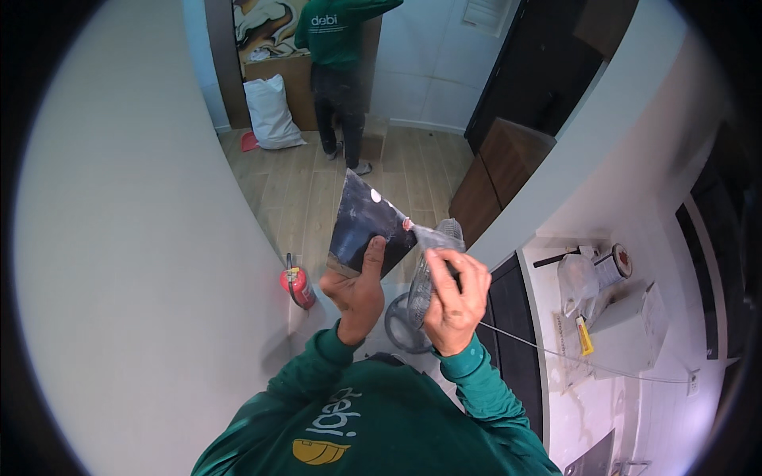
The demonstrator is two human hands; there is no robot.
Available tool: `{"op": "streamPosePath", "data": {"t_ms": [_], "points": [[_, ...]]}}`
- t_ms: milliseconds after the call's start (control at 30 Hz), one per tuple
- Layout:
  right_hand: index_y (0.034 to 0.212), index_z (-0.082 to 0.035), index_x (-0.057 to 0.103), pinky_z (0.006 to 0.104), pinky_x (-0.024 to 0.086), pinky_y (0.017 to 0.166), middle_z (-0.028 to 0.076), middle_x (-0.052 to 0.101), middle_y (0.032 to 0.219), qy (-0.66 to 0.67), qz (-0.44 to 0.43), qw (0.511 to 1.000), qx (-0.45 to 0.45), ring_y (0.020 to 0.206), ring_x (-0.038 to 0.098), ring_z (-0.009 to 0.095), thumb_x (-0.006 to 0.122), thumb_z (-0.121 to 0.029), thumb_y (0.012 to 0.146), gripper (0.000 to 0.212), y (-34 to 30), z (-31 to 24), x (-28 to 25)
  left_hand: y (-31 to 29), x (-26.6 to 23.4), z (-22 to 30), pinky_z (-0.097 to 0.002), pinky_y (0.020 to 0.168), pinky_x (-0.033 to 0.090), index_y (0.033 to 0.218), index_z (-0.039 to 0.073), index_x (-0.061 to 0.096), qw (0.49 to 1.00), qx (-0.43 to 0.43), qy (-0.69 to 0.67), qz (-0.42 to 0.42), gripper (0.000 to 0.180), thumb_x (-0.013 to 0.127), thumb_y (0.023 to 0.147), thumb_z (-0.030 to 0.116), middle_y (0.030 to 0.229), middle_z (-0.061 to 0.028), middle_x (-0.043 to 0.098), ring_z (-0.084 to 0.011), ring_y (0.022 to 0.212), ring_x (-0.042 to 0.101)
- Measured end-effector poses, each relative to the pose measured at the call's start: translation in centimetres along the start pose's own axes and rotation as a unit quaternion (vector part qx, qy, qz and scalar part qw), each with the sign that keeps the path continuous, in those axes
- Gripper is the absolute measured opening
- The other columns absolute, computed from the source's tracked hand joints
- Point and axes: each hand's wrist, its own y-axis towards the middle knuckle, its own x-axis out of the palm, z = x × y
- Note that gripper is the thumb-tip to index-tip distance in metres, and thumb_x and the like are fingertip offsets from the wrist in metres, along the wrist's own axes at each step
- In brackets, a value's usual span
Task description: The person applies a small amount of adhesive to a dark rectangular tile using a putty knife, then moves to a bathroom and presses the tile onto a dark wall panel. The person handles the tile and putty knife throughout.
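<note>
My left hand [357,297] grips the lower edge of a dark, smooth trapezoid plate [357,226], its thumb lying across the face. White specks mark the plate near its upper edge. At its right corner sits a small reddish-pink blob [408,224]. My right hand [456,301] is closed on a thin grey blade [436,239], which meets the plate close to that blob. Alongside the right fingers hangs a clear ribbed piece [421,297]; whether the hand holds it too I cannot tell. The blade's lower part is hidden by the fingers.
A red fire extinguisher [298,287] stands on the floor at left. Beyond, a person in green [341,47] stands near a white sack [272,111]. On the right a counter [583,412] bears a plastic bag [578,282], a yellow tube [585,336] and a cable [548,351]. Walls flank both sides.
</note>
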Motion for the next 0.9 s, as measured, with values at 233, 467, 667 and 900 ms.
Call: {"op": "streamPosePath", "data": {"t_ms": [233,467,667,900], "points": [[0.112,0.002,0.07,0.0305,0.048,0.087,0.014,0.064,0.108,0.276,0.017,0.947,0.161,0.101,0.061,0.022,0.062,0.0,0.089,0.024,0.6,0.0,-0.7,3.7,-2.0,0.4,-0.0299,0.074,0.053,0.1,-0.002,0.065,0.901,-0.343,-0.252,-0.085,0.018,0.07,0.086,0.009,0.094,-0.0061,0.068,-0.0152,0.081,0.066],[0.112,-0.004,0.072,0.0327,0.047,0.092,0.014,0.061,0.114,0.252,-0.023,0.959,0.128,0.102,0.061,0.025,0.063,0.007,0.084,0.031,-0.6,-0.1,1.9,6.1,-3.8,0.3,-0.0341,0.081,0.056,0.108,-0.004,0.063,0.879,-0.359,-0.28,-0.142,0.025,0.069,0.084,0.001,0.099,-0.01,0.068,-0.0196,0.086,0.068],[0.107,-0.007,0.073,0.0361,0.049,0.09,0.015,0.061,0.114,0.155,-0.101,0.982,0.042,0.096,0.061,0.029,0.056,0.017,0.067,0.05,0.1,0.3,3.6,8.8,-6.9,0.1,-0.0321,0.075,0.056,0.105,-0.006,0.063,0.879,-0.376,-0.257,-0.138,0.025,0.072,0.082,0.002,0.096,-0.012,0.068,-0.0194,0.084,0.068],[0.109,-0.006,0.071,0.0384,0.045,0.084,0.009,0.067,0.109,0.104,-0.143,0.975,-0.136,0.097,0.062,0.03,0.059,0.01,0.063,0.05,5.9,-0.9,5.4,13.2,-9.9,1.1,-0.0278,0.067,0.052,0.095,-0.005,0.067,0.937,-0.282,-0.036,-0.203,0.024,0.076,0.081,0.013,0.084,-0.0077,0.067,-0.0123,0.07,0.063]]}}
